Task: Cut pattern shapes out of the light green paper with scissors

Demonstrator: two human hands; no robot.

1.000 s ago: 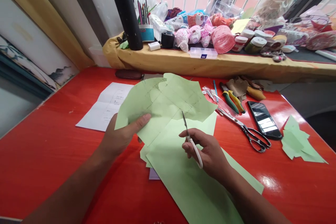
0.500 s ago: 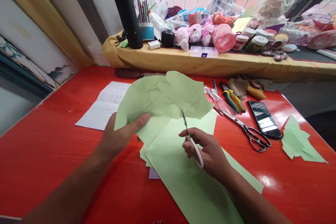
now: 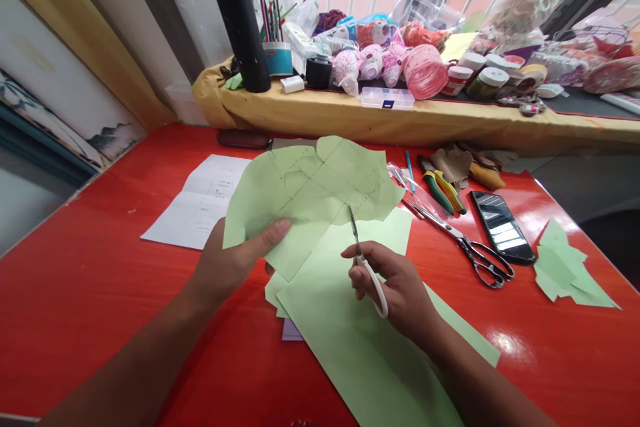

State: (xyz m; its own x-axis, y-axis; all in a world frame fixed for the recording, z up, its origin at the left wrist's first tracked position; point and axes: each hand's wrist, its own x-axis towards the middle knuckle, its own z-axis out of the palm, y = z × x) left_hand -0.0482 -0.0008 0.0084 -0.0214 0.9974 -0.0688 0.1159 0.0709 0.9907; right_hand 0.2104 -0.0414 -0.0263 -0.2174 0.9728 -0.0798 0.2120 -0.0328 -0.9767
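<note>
Marked green sheet (image 3: pixel 310 177), bearing straight and curved dark lines, held tilted above the middle of the red bench (image 3: pixel 100 293). Its left edge is rounded, its top edge notched, and its lower corner overhangs a larger green sheet (image 3: pixel 370 327). The left hand (image 3: pixel 250 250) grips it at the lower left, thumb on top, the grip closed on the paper. The right hand (image 3: pixel 393 283) has its grip around the handles of the white-handled scissors (image 3: pixel 361 261); the tip overlaps the sheet's lower right edge, and whether paper lies between the blades cannot be told. The larger sheet runs beneath the right wrist to the near side, a purple piece (image 3: pixel 291 330) projecting from under its left edge. To the left, the folded white paper (image 3: pixel 195 207) lies just beside the marked sheet; a broad stretch of red surface separates the left forearm from the bench's left edge. To the right, room is narrower: metal shears (image 3: pixel 463 238), a phone (image 3: pixel 503 227) and green scraps (image 3: pixel 565 267) follow in turn toward the right edge. Pliers (image 3: pixel 443 190) lie farther back. At the rear, the cloth-covered ledge (image 3: pixel 320 113) bounds the bench.
</note>
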